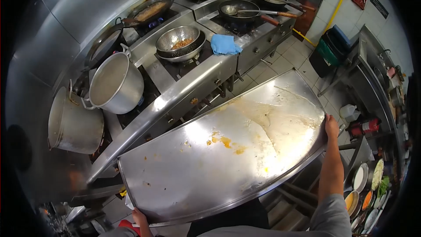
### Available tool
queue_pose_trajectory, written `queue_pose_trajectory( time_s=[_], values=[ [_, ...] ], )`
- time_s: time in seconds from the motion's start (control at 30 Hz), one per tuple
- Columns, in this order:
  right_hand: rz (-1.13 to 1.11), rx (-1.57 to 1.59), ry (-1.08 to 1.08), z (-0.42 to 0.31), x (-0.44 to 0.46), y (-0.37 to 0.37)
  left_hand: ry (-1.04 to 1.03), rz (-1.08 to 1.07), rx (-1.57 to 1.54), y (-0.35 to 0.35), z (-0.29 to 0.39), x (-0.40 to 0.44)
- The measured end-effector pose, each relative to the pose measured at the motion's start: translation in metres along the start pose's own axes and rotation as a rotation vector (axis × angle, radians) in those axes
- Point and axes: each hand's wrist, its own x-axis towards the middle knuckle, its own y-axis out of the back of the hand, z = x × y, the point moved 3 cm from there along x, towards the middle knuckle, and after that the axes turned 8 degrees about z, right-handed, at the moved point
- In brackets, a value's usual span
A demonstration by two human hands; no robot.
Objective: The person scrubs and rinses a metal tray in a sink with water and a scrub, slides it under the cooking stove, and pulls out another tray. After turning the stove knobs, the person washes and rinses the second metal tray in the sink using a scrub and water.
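A large stainless steel panel with a thin raised rim spans the space in front of me, slanting up to the right. Yellow-orange smears and wet, greasy streaks mark its surface. My right hand is closed round its right edge, near the far corner. At the near left corner, my left hand grips the edge; part of its fingers is hidden by the rim. What bears the panel from below cannot be made out.
Along the left runs a stove with a large pot, a perforated bowl, a blue cloth and a pan with a ladle. A lit flame shows. Food containers stand at right; a bin stands beyond.
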Motion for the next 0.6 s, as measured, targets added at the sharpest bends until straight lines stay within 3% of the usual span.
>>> queue_pose_trajectory(
  time_s=[0.17, 0.2, 0.23, 0.27, 0.3, 0.33, 0.37, 0.43, 0.6],
  values=[
    [0.087, -0.028, -0.027, 0.079, 0.049, 0.026, -0.063, -0.044, -0.023, 0.012, 0.048, -0.005],
    [0.103, -0.073, 0.06, 0.139, 0.088, -0.012, -0.028, -0.095, -0.122, 0.014, 0.06, -0.01],
    [0.245, -0.022, 0.345, 0.161, 0.097, -0.015, -0.133, -0.113, -0.01, 0.017, 0.078, -0.013],
    [0.021, 0.0, 0.382, 0.189, 0.135, -0.024, -0.361, -0.076, 0.026, 0.015, 0.081, -0.011],
    [0.009, 0.319, 0.292, 0.203, 0.145, -0.019, -0.465, -0.003, 0.069, 0.012, 0.081, -0.013],
    [0.0, 0.2, 0.199, 0.212, 0.156, -0.01, -0.306, -0.033, -0.049, 0.014, 0.09, -0.012],
    [-0.052, 0.203, 0.189, 0.221, 0.163, 0.004, -0.247, -0.052, 0.033, 0.014, 0.101, -0.013],
    [-0.041, 0.2, 0.079, 0.23, 0.167, 0.031, -0.11, -0.044, -0.044, 0.068, 0.164, -0.036],
    [-0.011, 0.197, 0.082, 0.246, 0.156, 0.063, -0.137, -0.049, -0.06, 0.07, 0.208, -0.042]
  ],
)
